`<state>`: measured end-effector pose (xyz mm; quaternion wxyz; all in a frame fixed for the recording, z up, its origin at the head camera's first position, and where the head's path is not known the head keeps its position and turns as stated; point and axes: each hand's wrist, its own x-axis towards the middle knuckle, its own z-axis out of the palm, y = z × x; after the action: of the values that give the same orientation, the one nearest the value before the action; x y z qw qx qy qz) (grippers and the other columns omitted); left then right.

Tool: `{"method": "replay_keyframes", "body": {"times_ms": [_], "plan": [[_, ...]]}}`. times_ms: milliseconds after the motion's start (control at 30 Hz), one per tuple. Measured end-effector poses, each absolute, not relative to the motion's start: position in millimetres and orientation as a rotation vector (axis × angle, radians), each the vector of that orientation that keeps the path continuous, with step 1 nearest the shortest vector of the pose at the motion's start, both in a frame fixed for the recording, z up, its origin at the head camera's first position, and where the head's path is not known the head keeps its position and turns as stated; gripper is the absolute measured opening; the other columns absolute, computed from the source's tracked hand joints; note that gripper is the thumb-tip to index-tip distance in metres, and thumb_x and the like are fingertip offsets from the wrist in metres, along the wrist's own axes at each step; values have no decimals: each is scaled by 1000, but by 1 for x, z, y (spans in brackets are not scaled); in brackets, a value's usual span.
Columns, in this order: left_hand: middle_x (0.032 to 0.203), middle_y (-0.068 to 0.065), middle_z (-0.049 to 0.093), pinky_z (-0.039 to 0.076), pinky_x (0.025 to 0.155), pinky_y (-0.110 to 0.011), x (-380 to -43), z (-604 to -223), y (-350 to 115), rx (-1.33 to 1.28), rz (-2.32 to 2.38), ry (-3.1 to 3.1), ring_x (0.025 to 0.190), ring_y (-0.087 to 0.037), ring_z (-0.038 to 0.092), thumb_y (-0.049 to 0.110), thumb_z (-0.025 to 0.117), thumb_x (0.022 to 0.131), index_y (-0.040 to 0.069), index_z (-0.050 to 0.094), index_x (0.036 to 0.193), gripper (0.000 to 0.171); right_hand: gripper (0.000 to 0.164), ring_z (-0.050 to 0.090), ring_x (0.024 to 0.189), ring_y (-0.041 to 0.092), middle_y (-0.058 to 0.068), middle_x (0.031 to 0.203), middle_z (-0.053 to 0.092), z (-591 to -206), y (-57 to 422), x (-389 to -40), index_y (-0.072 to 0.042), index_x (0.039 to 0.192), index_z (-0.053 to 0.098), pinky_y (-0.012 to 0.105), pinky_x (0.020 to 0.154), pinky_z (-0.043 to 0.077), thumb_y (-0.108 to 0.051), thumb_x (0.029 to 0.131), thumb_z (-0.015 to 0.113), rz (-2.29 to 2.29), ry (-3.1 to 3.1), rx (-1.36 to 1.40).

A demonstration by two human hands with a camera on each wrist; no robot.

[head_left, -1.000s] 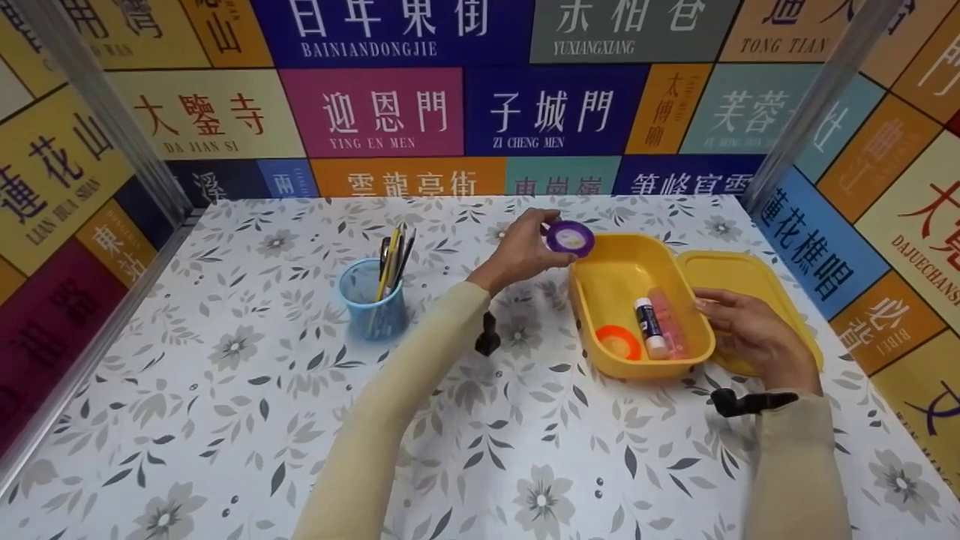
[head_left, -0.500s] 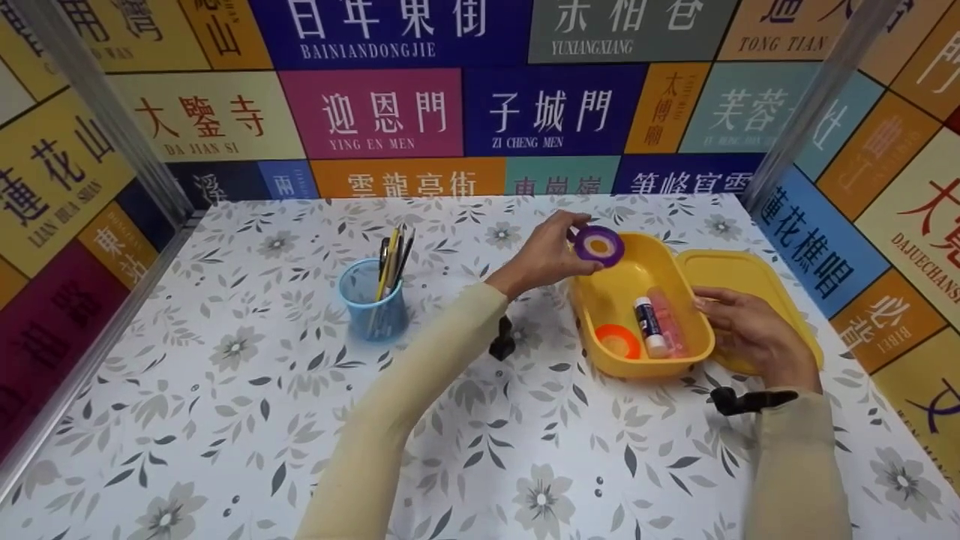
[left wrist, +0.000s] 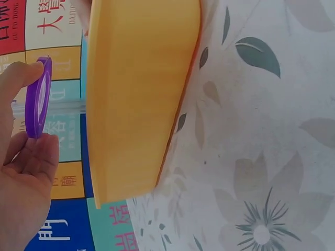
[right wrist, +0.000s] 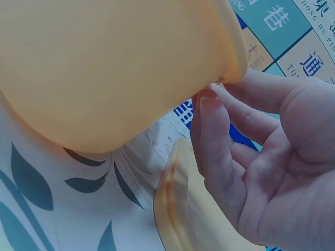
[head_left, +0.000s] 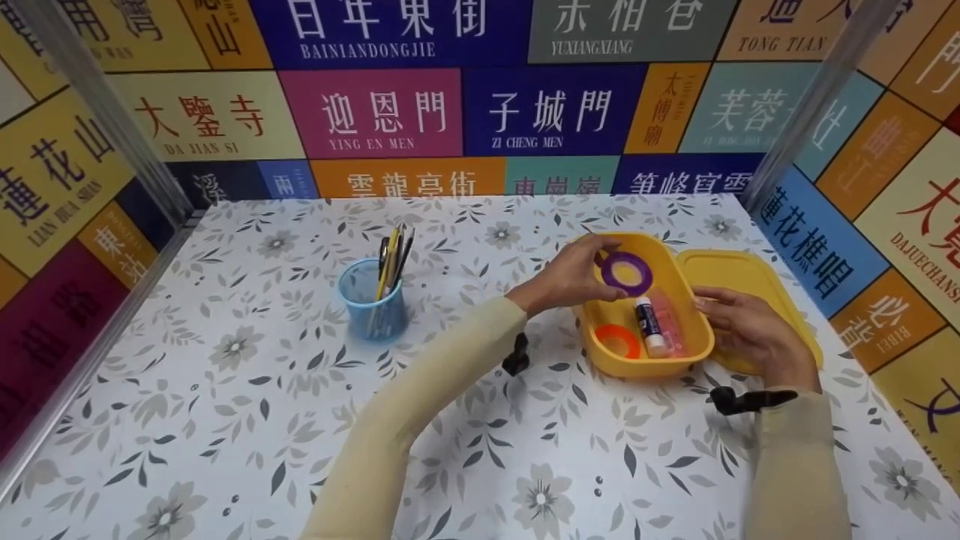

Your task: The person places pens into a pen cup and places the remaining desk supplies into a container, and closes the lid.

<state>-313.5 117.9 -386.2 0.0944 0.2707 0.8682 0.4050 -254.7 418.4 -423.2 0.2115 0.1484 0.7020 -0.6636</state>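
A purple tape roll (head_left: 645, 276) is held upright at its edge by my left hand (head_left: 574, 274), over the inside of the yellow box (head_left: 637, 367). In the left wrist view, thumb and fingers pinch the purple tape roll (left wrist: 37, 104) above the box rim. Inside the box lie an orange tape roll (head_left: 632, 341), a glue stick (head_left: 649, 324) and a pink translucent item (head_left: 670, 330) whose kind is unclear. My right hand (head_left: 757, 334) holds the box's right rim; in the right wrist view its fingertips (right wrist: 212, 107) touch just under that rim.
A yellow lid (head_left: 739, 274) lies flat right of the box, partly beneath my right hand. To the left stands a blue mesh cup (head_left: 367, 307) holding several pens and brushes (head_left: 393, 262). Walls with printed signs border the flowered tabletop (head_left: 300, 420).
My left hand has carried the purple tape roll rightward and down, from the box's far left corner to over its interior. The right hand has stayed at the rim.
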Motion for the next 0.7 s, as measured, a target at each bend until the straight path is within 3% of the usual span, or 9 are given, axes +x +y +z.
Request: {"method": "replay_keyframes", "body": {"times_ms": [267,700], "plan": [[136,3,55,45,107,-17,-312,-389,122,863,1170,2597,122,-9,52,36,87,77,18,47,147,82,80,64,109,11,-15,120,64,-424,417,-254,-23,154,37,24,95,58,-35,87,77,-1897,1909,431],[136,4,55,47,108,-19,-309,-394,121,797,1122,2589,121,-9,54,31,86,79,21,47,147,79,79,60,116,13,-14,126,62,-422,418,-255,-26,155,36,25,96,57,-36,87,76,-1876,1881,446]]}}
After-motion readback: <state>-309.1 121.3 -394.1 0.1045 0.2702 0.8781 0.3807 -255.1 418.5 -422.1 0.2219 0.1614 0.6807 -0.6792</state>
